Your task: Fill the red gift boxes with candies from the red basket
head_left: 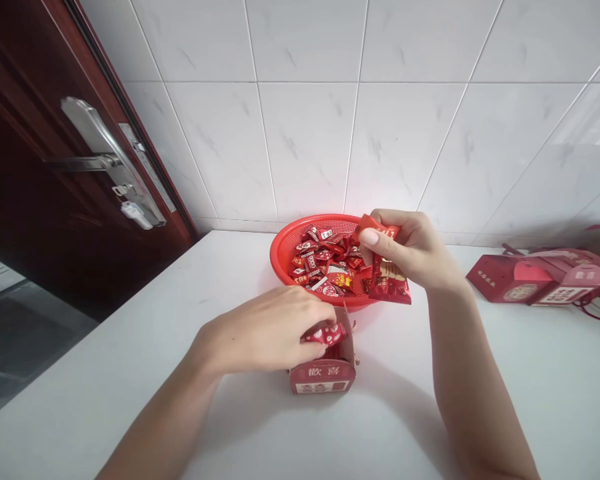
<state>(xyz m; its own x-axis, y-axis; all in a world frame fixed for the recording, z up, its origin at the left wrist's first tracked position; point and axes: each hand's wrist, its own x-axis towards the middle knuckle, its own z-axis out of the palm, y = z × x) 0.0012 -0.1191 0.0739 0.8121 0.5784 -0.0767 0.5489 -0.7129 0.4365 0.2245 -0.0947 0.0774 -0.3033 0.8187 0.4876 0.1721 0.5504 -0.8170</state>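
An open red gift box (325, 379) with white lettering stands on the white table in front of me. My left hand (275, 327) reaches over its top, fingers closed on a red candy (326, 335) with white spots at the opening. Behind the box is a red plastic basket (281, 257) full of wrapped candies (325, 260). Above the basket's right side, my right hand (405, 247) pinches red candy packets (391, 277) between thumb and fingers. Part of the box's inside is hidden by my left hand.
Folded red gift boxes (535, 280) lie on the table (180, 320) at the right. A tiled wall (310, 133) closes off the back. To the left is a dark red door (25, 133) with a metal handle (85, 162) and keys.
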